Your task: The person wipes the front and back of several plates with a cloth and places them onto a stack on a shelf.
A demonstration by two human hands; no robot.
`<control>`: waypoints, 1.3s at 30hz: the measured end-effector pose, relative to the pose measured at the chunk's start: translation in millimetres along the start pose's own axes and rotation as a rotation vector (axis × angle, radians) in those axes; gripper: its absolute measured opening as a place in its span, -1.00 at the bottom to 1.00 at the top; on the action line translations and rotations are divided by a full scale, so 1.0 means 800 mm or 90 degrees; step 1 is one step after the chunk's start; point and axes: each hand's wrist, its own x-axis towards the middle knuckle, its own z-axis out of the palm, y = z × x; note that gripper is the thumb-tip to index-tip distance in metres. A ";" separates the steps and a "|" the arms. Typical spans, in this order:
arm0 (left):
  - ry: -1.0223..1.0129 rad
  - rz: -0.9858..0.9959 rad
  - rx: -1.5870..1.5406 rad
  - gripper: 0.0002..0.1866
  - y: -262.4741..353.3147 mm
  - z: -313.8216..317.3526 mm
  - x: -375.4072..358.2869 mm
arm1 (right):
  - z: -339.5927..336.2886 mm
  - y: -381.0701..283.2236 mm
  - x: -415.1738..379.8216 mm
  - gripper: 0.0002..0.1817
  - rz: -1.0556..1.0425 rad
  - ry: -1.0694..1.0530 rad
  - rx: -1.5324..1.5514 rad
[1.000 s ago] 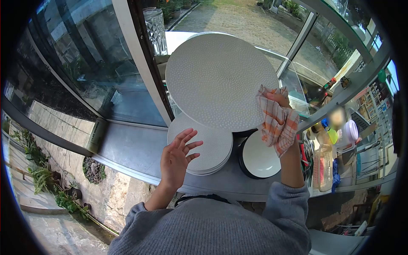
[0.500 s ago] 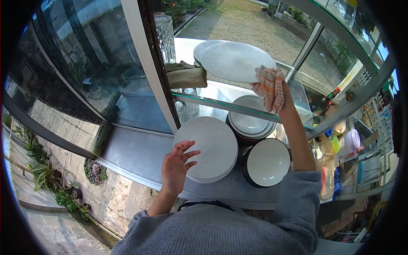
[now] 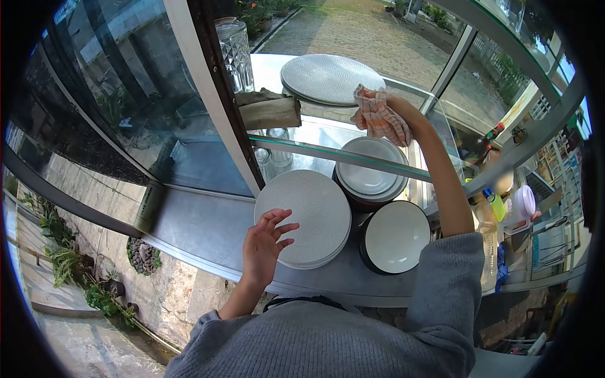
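My right hand [image 3: 401, 112] reaches over the glass edge and is closed on an orange-and-white checked cloth [image 3: 382, 121]. The cloth meets the right rim of a textured white plate [image 3: 331, 77], which lies on other plates at the back of the shelf; whether the fingers still touch the plate is hidden. My left hand [image 3: 261, 252] is open with fingers apart, over the left side of a stack of large white plates [image 3: 309, 211], holding nothing. Right of this stack are a pile of white bowls or deep plates [image 3: 370, 165] and dark-rimmed white bowls [image 3: 398, 239].
A glass pane edge [image 3: 353, 157] crosses between the front stacks and the back shelf. A metal post [image 3: 214, 94], a folded olive cloth [image 3: 271, 115] and clear glasses [image 3: 236, 53] stand at the left. A basket and colourful containers [image 3: 520, 205] are at the right.
The top plate at the back has moved left and down onto the plates there. My right hand with the cloth has shifted left and up slightly. My left hand has barely moved.
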 end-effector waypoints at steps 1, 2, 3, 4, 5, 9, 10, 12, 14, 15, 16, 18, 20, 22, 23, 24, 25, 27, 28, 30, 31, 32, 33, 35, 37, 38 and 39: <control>0.003 0.002 -0.001 -0.51 0.000 -0.001 0.000 | -0.004 0.003 0.006 -0.46 0.001 0.012 -0.027; 0.007 0.004 -0.003 -0.52 -0.001 -0.001 -0.001 | -0.002 0.001 0.007 -0.40 0.002 0.024 -0.054; 0.007 0.005 -0.004 -0.52 -0.002 -0.002 -0.001 | 0.000 0.000 0.007 -0.40 0.002 0.023 -0.055; 0.013 0.005 0.006 -0.52 -0.002 -0.002 0.000 | 0.003 0.000 0.008 -0.31 -0.033 0.111 -0.205; 0.019 0.005 0.015 -0.53 -0.004 -0.003 0.001 | 0.006 -0.002 0.006 -0.23 -0.068 0.198 -0.355; 0.010 0.013 0.050 -0.53 -0.009 -0.010 0.008 | 0.007 -0.006 0.000 -0.11 -0.080 0.264 -0.511; -0.019 0.031 0.095 -0.55 -0.008 -0.016 0.011 | 0.008 -0.008 -0.009 -0.13 -0.048 0.287 -0.548; -0.042 0.053 0.139 -0.56 -0.001 -0.030 0.015 | 0.019 -0.009 -0.033 -0.16 -0.039 0.332 -0.615; 0.031 0.166 0.499 -0.57 0.006 -0.043 0.015 | 0.055 -0.021 -0.087 -0.24 -0.036 0.353 -0.639; 0.032 0.165 0.498 -0.57 0.006 -0.048 0.015 | 0.061 -0.008 -0.105 -0.24 -0.079 0.334 -0.592; 0.122 0.207 0.677 -0.56 0.004 -0.053 0.017 | 0.065 0.005 -0.124 -0.24 -0.121 0.317 -0.544; 0.239 0.369 0.919 -0.52 -0.018 -0.089 0.034 | 0.088 0.012 -0.174 -0.40 -0.119 0.248 -0.427; 0.213 0.259 0.894 -0.52 -0.021 -0.096 0.037 | 0.103 0.029 -0.212 -0.53 -0.111 0.155 -0.352; 0.188 0.147 0.869 -0.51 -0.027 -0.096 0.037 | 0.118 0.060 -0.232 -0.57 -0.124 0.139 -0.284; 0.199 0.188 0.900 -0.51 -0.032 -0.092 0.036 | 0.125 0.067 -0.239 -0.48 -0.046 0.125 -0.359; 0.209 0.229 0.932 -0.50 -0.036 -0.091 0.035 | 0.135 0.084 -0.242 -0.41 -0.033 0.122 -0.417; 0.207 0.227 0.934 -0.50 -0.035 -0.090 0.035 | 0.145 0.105 -0.242 -0.33 -0.021 0.119 -0.474; 0.189 0.220 0.930 -0.50 -0.029 -0.090 0.034 | 0.165 0.135 -0.243 -0.29 0.048 0.079 -0.519; 0.188 0.219 0.931 -0.50 -0.028 -0.089 0.033 | 0.174 0.148 -0.243 -0.23 0.116 0.037 -0.563; 0.195 0.217 0.890 -0.50 -0.027 -0.090 0.030 | 0.188 0.169 -0.242 -0.17 0.134 0.055 -0.537; 0.194 0.217 0.892 -0.50 -0.029 -0.091 0.028 | 0.193 0.173 -0.241 -0.11 0.150 0.072 -0.513; 0.200 0.236 0.872 -0.48 -0.034 -0.092 0.025 | 0.193 0.166 -0.240 -0.11 0.187 0.067 -0.491; 0.205 0.255 0.851 -0.47 -0.038 -0.093 0.021 | 0.194 0.170 -0.240 -0.11 0.187 0.067 -0.488; 0.202 0.230 0.778 -0.46 -0.043 -0.090 0.012 | 0.195 0.183 -0.241 -0.13 0.158 0.106 -0.426; 0.199 0.203 0.703 -0.44 -0.047 -0.085 0.003 | 0.199 0.190 -0.244 -0.12 0.154 0.121 -0.409; 0.201 0.165 0.661 -0.41 -0.049 -0.084 -0.001 | 0.200 0.193 -0.244 -0.11 0.147 0.135 -0.396; 0.205 0.127 0.619 -0.38 -0.049 -0.082 -0.004 | 0.200 0.198 -0.244 -0.11 0.148 0.134 -0.396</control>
